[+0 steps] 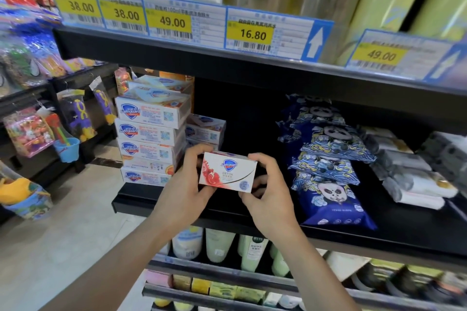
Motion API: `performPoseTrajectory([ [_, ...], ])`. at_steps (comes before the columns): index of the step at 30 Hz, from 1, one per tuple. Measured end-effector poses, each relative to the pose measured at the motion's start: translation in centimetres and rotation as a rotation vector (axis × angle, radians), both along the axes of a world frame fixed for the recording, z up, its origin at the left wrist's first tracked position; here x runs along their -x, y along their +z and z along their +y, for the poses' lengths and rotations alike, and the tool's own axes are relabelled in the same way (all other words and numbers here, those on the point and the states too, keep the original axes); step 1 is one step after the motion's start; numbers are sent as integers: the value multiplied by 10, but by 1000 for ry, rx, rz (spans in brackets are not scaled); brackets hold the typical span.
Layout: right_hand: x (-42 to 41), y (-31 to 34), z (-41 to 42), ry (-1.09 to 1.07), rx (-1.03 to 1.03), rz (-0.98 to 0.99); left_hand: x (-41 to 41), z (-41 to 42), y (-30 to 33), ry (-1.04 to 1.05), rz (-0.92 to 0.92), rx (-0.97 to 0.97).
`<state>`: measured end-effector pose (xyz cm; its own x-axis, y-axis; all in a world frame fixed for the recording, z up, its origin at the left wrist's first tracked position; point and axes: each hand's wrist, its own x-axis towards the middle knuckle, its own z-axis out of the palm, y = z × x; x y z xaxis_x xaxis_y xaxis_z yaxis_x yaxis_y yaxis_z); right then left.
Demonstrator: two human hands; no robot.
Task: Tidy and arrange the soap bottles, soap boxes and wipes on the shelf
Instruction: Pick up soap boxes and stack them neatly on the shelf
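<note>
I hold a white and red soap box (227,171) between both hands, just above the front of the black shelf (141,197). My left hand (188,179) grips its left end and my right hand (267,182) its right end. A tall stack of white soap boxes (149,134) stands at the shelf's left end, with a shorter stack (204,129) behind the held box. Blue panda-print wipes packs (326,159) lie in a row to the right, and grey-white wipes packs (409,171) beyond them.
Price tags (174,20) line the shelf edge above. Soap bottles (219,245) stand on the shelf below, with small boxes (217,288) lower down. Toys (30,131) hang on a rack to the left over a pale floor.
</note>
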<state>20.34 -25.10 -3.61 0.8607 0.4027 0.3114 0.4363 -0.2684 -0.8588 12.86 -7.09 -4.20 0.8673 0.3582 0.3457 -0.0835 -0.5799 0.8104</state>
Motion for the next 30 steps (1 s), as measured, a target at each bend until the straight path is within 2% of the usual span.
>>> performPoseTrajectory([
  [15, -4, 3, -8, 114, -68, 91, -4, 5, -3, -50, 58, 68],
  [30, -6, 0, -7, 135, -103, 136, -1, 4, -1, -87, 79, 6],
])
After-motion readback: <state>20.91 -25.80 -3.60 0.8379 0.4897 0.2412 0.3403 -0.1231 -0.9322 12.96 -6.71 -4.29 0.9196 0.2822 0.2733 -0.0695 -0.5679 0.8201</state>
